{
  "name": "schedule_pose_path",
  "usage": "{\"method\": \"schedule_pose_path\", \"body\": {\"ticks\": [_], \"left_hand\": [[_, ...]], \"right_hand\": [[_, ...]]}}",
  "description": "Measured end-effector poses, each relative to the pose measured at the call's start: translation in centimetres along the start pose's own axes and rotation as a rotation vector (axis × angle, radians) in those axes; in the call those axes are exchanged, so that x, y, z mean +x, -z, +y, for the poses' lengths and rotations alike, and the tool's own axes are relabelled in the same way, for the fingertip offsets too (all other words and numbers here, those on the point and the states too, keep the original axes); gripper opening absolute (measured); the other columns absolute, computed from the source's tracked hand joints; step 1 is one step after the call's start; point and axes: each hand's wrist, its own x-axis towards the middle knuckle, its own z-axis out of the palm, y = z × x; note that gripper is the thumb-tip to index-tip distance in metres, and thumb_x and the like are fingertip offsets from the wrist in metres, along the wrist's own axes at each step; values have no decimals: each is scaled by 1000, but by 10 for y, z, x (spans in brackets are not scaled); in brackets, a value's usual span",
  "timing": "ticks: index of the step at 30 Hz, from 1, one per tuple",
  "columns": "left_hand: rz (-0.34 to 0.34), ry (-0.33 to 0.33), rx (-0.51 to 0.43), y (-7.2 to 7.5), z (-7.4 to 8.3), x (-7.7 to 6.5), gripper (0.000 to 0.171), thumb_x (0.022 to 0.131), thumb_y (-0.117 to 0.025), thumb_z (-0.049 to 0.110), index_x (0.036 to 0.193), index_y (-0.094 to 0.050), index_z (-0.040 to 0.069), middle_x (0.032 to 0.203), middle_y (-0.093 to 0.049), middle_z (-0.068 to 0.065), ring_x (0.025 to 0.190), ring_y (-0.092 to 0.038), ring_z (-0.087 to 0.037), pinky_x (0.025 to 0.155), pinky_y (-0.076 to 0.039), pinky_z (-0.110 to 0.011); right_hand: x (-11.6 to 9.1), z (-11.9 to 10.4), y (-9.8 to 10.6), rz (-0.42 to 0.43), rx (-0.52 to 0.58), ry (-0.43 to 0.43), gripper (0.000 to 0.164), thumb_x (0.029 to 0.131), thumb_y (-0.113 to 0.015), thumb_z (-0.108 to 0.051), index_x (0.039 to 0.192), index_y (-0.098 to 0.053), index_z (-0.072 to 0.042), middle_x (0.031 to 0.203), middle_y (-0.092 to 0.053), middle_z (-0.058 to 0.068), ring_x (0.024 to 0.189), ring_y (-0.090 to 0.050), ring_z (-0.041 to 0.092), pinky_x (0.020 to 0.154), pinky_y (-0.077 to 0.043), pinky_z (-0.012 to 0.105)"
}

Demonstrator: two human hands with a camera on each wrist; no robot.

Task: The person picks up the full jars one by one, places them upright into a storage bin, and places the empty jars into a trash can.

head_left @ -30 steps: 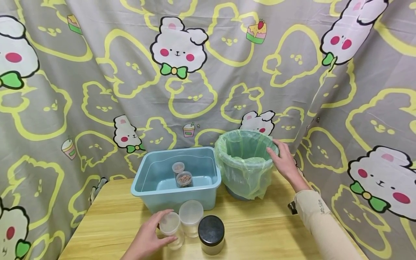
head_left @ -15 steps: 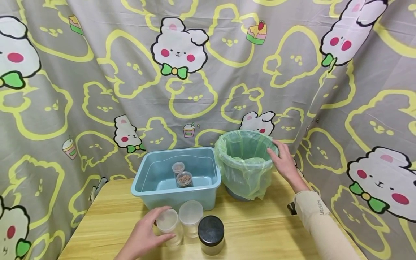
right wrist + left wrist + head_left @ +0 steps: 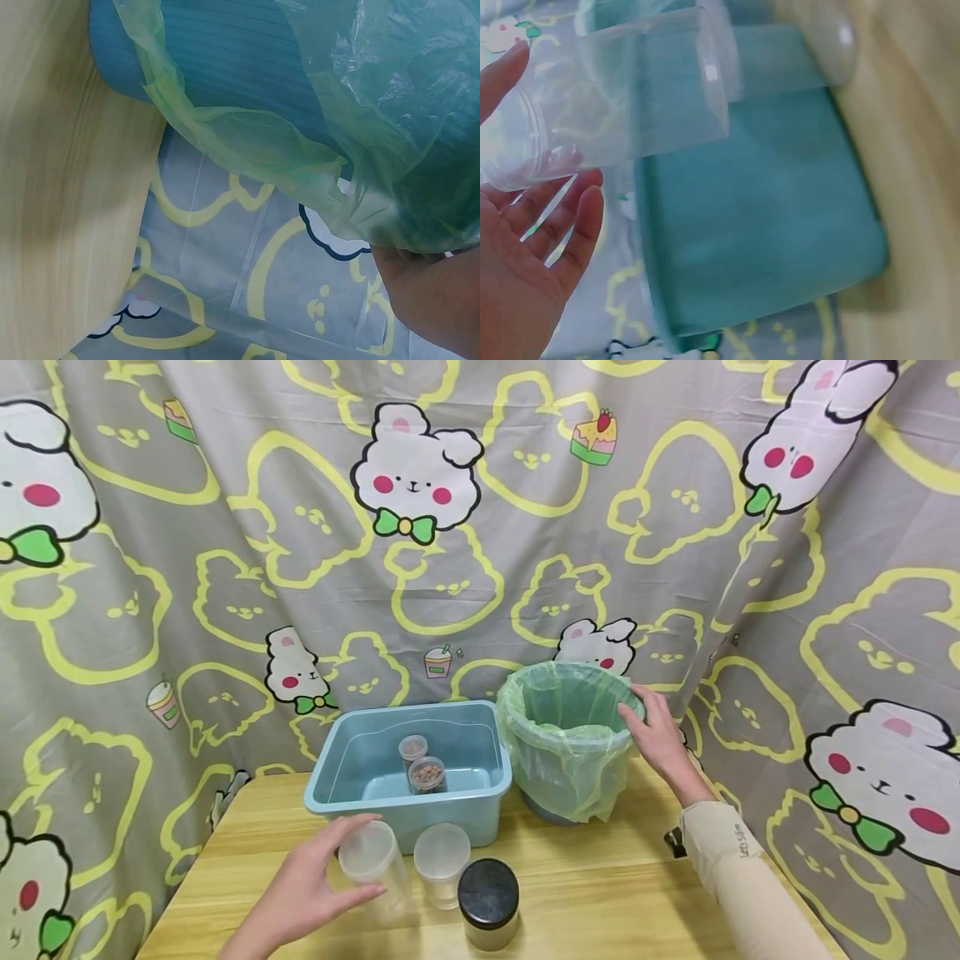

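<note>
My left hand [image 3: 307, 885] grips an empty-looking clear plastic jar [image 3: 375, 860] by its upper part, between thumb and fingers. In the left wrist view the clear jar [image 3: 637, 97] hangs above the table, in front of the blue tub. Just right of it stands a second clear jar [image 3: 442, 860] with a frosted lid, and beside that a jar with a black lid [image 3: 488, 893]. My right hand [image 3: 654, 735] holds the right rim of a bin [image 3: 570, 772] lined with a thin green bag. The bag hides some of the right fingers.
A blue tub [image 3: 412, 818] stands behind the jars, left of the bin. Inside it are two small clear containers; the nearer container [image 3: 427, 774] holds brown pieces. A patterned curtain [image 3: 450, 577] hangs behind the wooden table [image 3: 592, 893].
My left hand has lifted the clear jar and carried it left, away from the second clear jar. My right hand stays on the bin's rim.
</note>
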Motion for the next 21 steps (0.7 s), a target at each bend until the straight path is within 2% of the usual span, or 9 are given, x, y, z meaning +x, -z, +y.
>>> {"method": "schedule_pose_path", "body": {"ticks": [5,10,15,21], "left_hand": [[-7,14,-32,19,9,12,78,74,-93,46,141,-58,30,130,-67,10,106,-63,-6,81,-57,-29],[33,-7,-64,33,16,30,81,74,-95,36,144,-55,30,127,-67,8,104,-63,-6,80,-57,-29],[105,-67,-73,40,22,53,82,74,-95,26,146,-56,26,125,-68,4,104,-63,-7,80,-57,-31],[164,-58,-126,41,29,85,78,77,-93,22,145,-56,25,125,-68,-2,104,-64,-15,79,-57,-34]], "right_hand": [[0,-1,1,-5,-7,-3,65,110,-47,-40,158,-34,2,159,-30,31,146,-33,50,117,-28,68],[-1,-2,2,-10,-14,-9,65,110,-47,-41,158,-34,1,159,-30,30,146,-32,51,117,-28,69],[-1,-1,1,-6,-5,-5,65,110,-48,-40,158,-34,1,159,-30,30,145,-33,50,116,-28,68],[-1,-1,2,2,4,6,63,109,-49,-37,157,-36,2,158,-31,31,143,-35,50,115,-29,68]]}}
